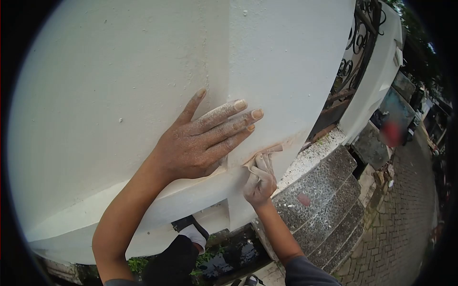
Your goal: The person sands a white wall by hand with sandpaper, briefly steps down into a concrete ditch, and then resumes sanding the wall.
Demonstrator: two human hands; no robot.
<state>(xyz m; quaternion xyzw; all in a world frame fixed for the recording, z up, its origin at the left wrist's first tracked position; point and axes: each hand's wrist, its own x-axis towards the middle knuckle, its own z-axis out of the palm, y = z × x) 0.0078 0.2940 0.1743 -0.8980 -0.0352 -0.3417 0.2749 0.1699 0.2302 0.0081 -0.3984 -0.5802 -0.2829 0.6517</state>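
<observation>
My left hand (200,143) lies against the white painted wall (119,81) with its fingers stretched over the corner edge, coated in pale dust. Lower and to the right, my right hand (261,183), also dusty, has its fingers curled round a folded piece of sandpaper (274,148). The sandpaper is pressed to the wall face just above a low ledge (195,209). Beside it, the wall surface shows a brownish rubbed streak. Small bumps dot the paint, and a rough line runs up near the corner.
Speckled stone steps (317,190) descend at the right, towards a paved brick lane (400,209). A black wrought-iron gate (358,52) stands beyond the wall. Below me are a dark wet ditch (243,248), green plants and my foot in a sandal (193,229).
</observation>
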